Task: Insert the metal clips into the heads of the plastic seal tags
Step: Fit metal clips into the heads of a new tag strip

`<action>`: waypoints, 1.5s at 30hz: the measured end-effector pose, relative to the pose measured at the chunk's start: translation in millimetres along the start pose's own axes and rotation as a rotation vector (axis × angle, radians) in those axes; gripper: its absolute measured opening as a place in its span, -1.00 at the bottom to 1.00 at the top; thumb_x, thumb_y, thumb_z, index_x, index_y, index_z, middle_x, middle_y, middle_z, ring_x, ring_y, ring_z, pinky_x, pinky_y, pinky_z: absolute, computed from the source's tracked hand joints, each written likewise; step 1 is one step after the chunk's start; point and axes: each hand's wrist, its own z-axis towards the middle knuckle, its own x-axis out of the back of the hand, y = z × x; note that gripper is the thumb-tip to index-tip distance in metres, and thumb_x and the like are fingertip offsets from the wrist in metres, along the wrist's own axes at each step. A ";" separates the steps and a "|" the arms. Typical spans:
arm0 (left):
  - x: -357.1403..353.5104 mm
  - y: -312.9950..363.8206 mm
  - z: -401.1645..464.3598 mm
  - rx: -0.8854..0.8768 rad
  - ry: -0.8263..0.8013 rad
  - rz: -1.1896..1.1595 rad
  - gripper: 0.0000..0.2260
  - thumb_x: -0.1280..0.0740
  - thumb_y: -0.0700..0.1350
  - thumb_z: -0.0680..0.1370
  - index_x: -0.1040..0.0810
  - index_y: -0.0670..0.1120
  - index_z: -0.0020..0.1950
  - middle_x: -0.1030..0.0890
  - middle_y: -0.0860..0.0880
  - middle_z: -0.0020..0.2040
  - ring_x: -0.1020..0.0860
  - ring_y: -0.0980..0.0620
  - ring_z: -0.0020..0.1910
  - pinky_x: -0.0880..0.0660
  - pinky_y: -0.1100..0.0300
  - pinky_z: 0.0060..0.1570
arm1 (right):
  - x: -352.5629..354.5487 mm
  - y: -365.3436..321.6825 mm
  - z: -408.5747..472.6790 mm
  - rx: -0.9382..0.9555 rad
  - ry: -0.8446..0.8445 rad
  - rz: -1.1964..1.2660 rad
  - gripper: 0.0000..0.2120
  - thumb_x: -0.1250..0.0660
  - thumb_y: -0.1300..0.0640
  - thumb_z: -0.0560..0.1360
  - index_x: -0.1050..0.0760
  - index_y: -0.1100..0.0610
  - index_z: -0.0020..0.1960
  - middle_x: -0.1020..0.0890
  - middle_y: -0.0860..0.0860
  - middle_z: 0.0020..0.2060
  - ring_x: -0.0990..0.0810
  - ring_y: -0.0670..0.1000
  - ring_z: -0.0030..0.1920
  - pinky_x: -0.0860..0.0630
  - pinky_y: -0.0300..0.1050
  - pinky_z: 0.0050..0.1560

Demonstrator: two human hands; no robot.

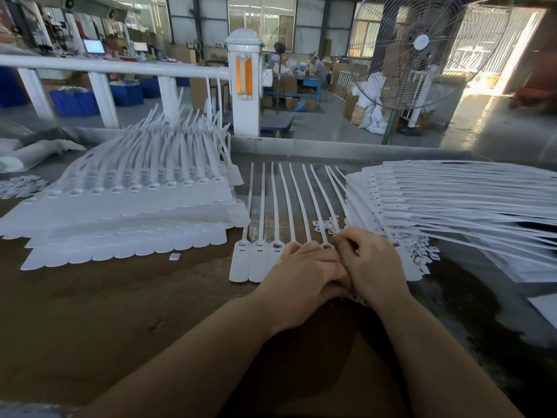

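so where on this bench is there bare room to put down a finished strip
Bare brown benchtop lies near-left, below the left stack of white seal tags and left of the left hand. Crowded right: fanned tag pile, loose clips.

We see white seal tags [261,224] lying flat in a row, heads nearest us; small clips [327,225] lie heaped between their straps.

Two bare forearms (no sleeves), left hand [304,268], right hand [369,260].

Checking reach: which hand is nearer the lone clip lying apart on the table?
Left. The left hand lies right of the lone clip; the right hand sits farther right, beyond it.
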 end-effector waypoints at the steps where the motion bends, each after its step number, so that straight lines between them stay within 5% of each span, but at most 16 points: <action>1: 3.1 -1.6 0.0 0.057 0.040 -0.049 -0.85 -0.28 0.01 0.55 -0.61 0.05 0.02 -0.45 0.22 -0.08 -0.31 0.21 0.01 -0.19 0.14 0.18 | 0.0 -0.1 0.0 0.000 0.010 0.014 -0.85 -0.24 0.15 0.55 -0.58 0.13 -0.09 -0.61 0.00 -0.22 -0.51 0.01 -0.14 -0.35 -0.13 -0.13; 6: 23.4 -30.1 -2.3 0.429 0.248 -0.175 -0.87 -0.29 -0.04 0.55 -0.61 0.00 0.01 -0.47 0.22 -0.15 -0.44 0.11 -0.04 -0.37 -0.01 0.18 | 0.1 -0.5 -0.8 0.012 0.054 0.033 -0.84 -0.26 0.15 0.55 -0.60 0.17 -0.09 -0.65 0.03 -0.22 -0.54 0.04 -0.15 -0.45 -0.05 -0.10; 10: 32.1 -53.6 -5.6 0.615 0.250 -0.076 -0.85 -0.28 -0.07 0.58 -0.62 -0.05 0.05 -0.49 0.10 -0.12 -0.48 0.01 0.00 -0.40 -0.05 0.18 | -0.8 -0.4 -0.3 0.023 0.053 0.027 -0.83 -0.26 0.15 0.56 -0.59 0.18 -0.11 -0.62 0.04 -0.27 -0.53 0.05 -0.19 -0.44 -0.06 -0.14; 16: 34.0 -67.3 0.1 0.604 0.178 -0.013 -0.84 -0.27 -0.14 0.58 -0.65 -0.06 0.04 -0.47 0.13 -0.17 -0.42 0.16 -0.19 -0.32 0.25 -0.10 | -1.8 0.6 -0.2 0.023 0.044 0.020 -0.83 -0.26 0.15 0.56 -0.59 0.19 -0.10 -0.61 0.04 -0.27 -0.52 0.05 -0.19 -0.42 -0.08 -0.16; 25: 36.1 -65.8 7.1 0.600 0.105 -0.076 -0.87 -0.34 -0.12 0.55 -0.67 -0.05 0.02 -0.59 0.07 -0.16 -0.50 0.09 -0.16 -0.43 0.22 -0.08 | -3.3 1.8 -0.3 0.034 0.056 0.014 -0.83 -0.26 0.16 0.55 -0.57 0.18 -0.15 -0.58 0.03 -0.33 -0.49 0.04 -0.24 -0.35 -0.12 -0.23; 32: 39.8 -68.2 9.6 0.619 0.090 -0.157 -0.92 -0.42 -0.15 0.47 -0.70 -0.02 -0.08 -0.53 0.21 -0.31 -0.52 0.17 -0.20 -0.41 0.26 -0.10 | -3.9 2.7 0.1 0.029 0.044 0.007 -0.83 -0.25 0.14 0.56 -0.58 0.16 -0.11 -0.60 0.03 -0.28 -0.51 0.02 -0.21 -0.39 -0.13 -0.17; 39: 38.3 -67.9 12.0 0.704 0.108 -0.229 -0.79 -0.49 -0.15 0.39 -0.49 0.07 -0.28 -0.55 0.09 -0.28 -0.51 0.12 -0.25 -0.41 0.27 -0.30 | -3.8 1.3 0.2 0.029 0.041 0.007 -0.82 -0.25 0.13 0.56 -0.59 0.17 -0.10 -0.61 0.03 -0.27 -0.52 0.02 -0.19 -0.41 -0.11 -0.15; 45: 36.3 -64.5 15.2 0.783 0.107 -0.274 -0.79 -0.49 -0.17 0.39 -0.50 0.07 -0.30 -0.56 0.08 -0.25 -0.54 0.04 -0.14 -0.49 0.15 -0.07 | -1.3 0.5 -0.3 -0.034 0.111 -0.020 -0.83 -0.24 0.15 0.56 -0.60 0.14 -0.08 -0.58 -0.06 -0.26 -0.51 -0.01 -0.16 -0.36 -0.16 -0.16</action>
